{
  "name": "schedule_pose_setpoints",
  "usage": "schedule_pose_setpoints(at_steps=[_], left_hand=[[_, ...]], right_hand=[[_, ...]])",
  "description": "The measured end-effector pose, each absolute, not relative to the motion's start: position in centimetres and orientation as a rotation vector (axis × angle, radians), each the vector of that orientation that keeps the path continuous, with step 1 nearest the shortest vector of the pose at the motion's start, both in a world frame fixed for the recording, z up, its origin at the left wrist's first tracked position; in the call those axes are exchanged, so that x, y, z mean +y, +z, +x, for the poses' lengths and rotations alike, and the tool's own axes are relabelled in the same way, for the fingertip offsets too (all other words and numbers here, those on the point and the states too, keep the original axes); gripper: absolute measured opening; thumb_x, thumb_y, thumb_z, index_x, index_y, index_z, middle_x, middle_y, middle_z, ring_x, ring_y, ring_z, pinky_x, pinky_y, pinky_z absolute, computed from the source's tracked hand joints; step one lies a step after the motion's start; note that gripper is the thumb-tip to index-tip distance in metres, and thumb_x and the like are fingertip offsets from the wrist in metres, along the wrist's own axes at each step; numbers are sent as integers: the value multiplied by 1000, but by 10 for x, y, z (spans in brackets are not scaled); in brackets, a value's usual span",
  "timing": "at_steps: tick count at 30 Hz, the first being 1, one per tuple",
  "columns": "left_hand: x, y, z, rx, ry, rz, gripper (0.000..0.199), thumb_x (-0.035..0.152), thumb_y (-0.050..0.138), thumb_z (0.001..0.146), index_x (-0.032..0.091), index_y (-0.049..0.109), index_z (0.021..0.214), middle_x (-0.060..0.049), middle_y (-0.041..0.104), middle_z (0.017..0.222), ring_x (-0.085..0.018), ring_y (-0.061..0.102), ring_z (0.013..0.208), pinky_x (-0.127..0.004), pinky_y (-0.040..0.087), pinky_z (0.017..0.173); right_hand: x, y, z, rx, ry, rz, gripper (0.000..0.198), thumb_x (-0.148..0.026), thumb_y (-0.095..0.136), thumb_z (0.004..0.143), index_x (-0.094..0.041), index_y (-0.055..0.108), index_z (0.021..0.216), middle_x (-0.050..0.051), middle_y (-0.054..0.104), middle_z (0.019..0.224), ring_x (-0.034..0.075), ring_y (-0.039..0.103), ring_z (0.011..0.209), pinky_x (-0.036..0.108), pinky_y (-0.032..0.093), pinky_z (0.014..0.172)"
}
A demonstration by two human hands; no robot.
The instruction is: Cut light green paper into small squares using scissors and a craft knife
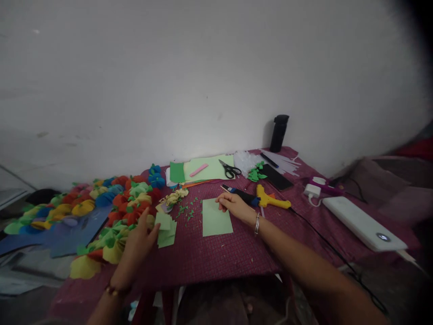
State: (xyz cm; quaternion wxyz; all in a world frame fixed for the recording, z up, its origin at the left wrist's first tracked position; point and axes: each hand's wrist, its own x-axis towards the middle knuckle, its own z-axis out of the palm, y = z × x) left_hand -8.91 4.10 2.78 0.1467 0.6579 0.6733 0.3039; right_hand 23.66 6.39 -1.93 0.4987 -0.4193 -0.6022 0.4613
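My left hand [140, 237] is beside a small pile of light green paper squares [165, 237], its index finger and thumb apart. The thumb reaches the pile's left edge; whether it touches the paper I cannot tell. Over the upper right part of a larger light green paper sheet [216, 223] is my right hand [235, 206], fingers curled and tips pressed together. Anything between those fingertips is too small to make out. Tiny green paper scraps [189, 211] lie between the pile and the sheet. Behind my right hand rests a yellow glue gun [270, 198] with a dark front part.
Colourful paper flowers [128, 203] crowd the left side. Scissors [230, 169] and a pink strip [199, 170] lie on green sheets at the back. Rightward are a phone [275, 177], black bottle [279, 134], white power bank [363, 223] and a trailing black cord [321, 237].
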Motion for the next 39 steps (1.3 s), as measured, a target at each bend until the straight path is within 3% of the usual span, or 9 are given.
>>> schedule_pose_setpoints(at_steps=[3,8,11,15,21,28,32,36,39], left_hand=[[24,29,-72,2131,593,2343,38,40,46,84,19,59,113,-10,67,91,-25,63,76,-34,45,65],[19,24,10,1204,133,2866,21,22,44,86,21,63,96,-7,65,99,-21,59,96,-32,43,87],[30,12,51,1013,-194,2961,18,15,49,81,16,64,90,-12,65,94,-25,59,92,-36,45,84],[47,-1,69,1046,-359,2982,25,9,40,82,13,64,86,-15,64,85,-25,62,79,-36,46,71],[71,-18,63,1134,-5,2873,21,11,41,79,16,61,84,-10,63,82,-20,60,74,-30,42,68],[104,-30,44,1017,718,2014,22,21,44,75,15,61,87,0,59,67,-14,52,58,-25,39,55],[105,-23,40,1039,907,1821,23,26,49,73,14,63,87,-2,63,72,-15,55,61,-25,41,57],[95,-14,43,974,861,1838,23,28,53,73,15,66,86,-2,65,72,-14,54,60,-24,40,56],[91,-9,43,892,868,1802,23,32,56,74,16,67,86,-2,66,73,-16,58,68,-25,43,63]], right_hand=[[66,-18,248,-1638,1025,-1118,18,-23,47,83,-13,61,86,0,60,69,10,53,59,21,40,57],[64,-15,263,-2029,684,-1284,17,-18,51,82,-14,66,91,3,66,79,12,56,70,22,38,64],[65,-19,266,-2172,646,-1310,20,-19,51,84,-14,66,96,5,68,85,14,58,75,23,39,66],[71,-27,265,-2283,566,-1332,23,-21,52,84,-15,67,100,6,69,92,16,60,80,24,40,69],[72,-26,267,-2260,584,-1306,23,-25,51,86,-15,67,100,5,68,88,15,58,77,24,40,68],[71,-23,271,-2023,843,-1094,29,-32,51,87,-15,61,108,4,65,92,14,58,81,25,44,72],[72,-22,268,-1789,661,-1329,35,-31,59,81,-15,58,112,1,61,73,12,53,64,24,43,61],[72,-29,262,-1675,1166,-1324,51,-29,55,82,-18,42,130,-5,58,59,8,48,43,20,40,46],[74,-37,256,-1653,1383,-1217,32,-29,63,74,-16,60,103,-2,63,65,8,53,46,20,44,48]])
